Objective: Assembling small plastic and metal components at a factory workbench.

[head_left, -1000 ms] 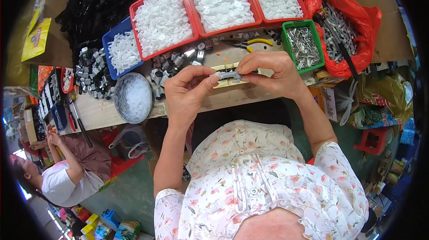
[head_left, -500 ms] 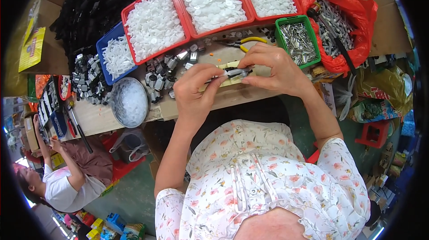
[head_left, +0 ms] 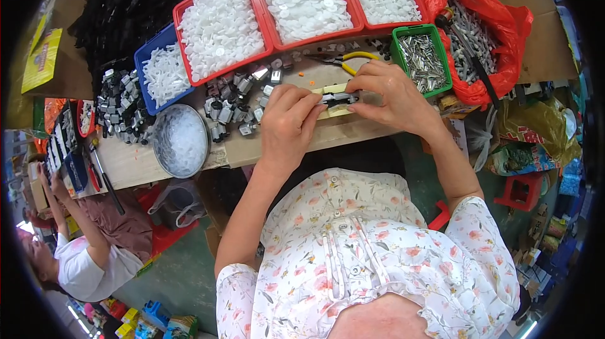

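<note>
Both my hands meet over a pale yellow block (head_left: 333, 112) at the bench's front edge. Between them lies a small black-and-grey part (head_left: 336, 97), set along the block. My left hand (head_left: 288, 126) pinches its left end with thumb and forefinger. At its right end my right hand (head_left: 392, 100) grips it the same way, thumb below and fingers above. The fingers cover both ends, so the part's full shape is hidden. Just behind the hands rest yellow-handled pliers (head_left: 350, 61), and a heap of small grey metal-and-black pieces (head_left: 237, 107) lies left of them.
Red trays (head_left: 270, 23) of white plastic pieces line the back. A green basket (head_left: 418, 87) of metal pins and a red bag (head_left: 518, 30) of grey parts stand right. Left are a blue tray (head_left: 150, 100) and a round metal bowl (head_left: 203, 157). A co-worker (head_left: 94, 263) sits far left.
My left hand has shifted slightly right, and more of the black-and-grey part shows between my fingers. The co-worker's hands have moved up and left.
</note>
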The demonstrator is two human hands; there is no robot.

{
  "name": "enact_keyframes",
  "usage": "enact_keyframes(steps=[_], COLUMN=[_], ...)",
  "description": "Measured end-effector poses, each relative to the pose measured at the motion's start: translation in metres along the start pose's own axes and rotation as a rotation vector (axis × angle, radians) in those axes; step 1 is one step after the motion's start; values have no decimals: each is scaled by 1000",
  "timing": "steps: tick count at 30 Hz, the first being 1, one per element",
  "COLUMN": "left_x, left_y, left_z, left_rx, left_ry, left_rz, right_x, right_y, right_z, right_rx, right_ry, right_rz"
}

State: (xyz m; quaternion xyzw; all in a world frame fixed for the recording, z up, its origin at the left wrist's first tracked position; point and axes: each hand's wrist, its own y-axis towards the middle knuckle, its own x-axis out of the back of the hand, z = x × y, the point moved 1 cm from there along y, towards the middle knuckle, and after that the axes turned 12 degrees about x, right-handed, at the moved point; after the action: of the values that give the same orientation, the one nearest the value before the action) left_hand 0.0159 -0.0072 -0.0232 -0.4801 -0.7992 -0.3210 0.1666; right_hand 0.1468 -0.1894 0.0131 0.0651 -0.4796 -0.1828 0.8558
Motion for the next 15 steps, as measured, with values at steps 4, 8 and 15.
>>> enact_keyframes(steps=[4, 8, 15], left_x=[-2, -3, -4], left_y=[2, 3, 6], left_z=[-1, -3, -8], left_rx=[-6, 4, 38], left_ry=[37, 36, 44], left_rz=[16, 35, 49], right_x=[-1, 0, -7], right_y=[-2, -6, -3], right_z=[0, -4, -6], right_rx=[25, 26, 105], right_ry=[-7, 11, -52], right_rz=[-22, -12, -33])
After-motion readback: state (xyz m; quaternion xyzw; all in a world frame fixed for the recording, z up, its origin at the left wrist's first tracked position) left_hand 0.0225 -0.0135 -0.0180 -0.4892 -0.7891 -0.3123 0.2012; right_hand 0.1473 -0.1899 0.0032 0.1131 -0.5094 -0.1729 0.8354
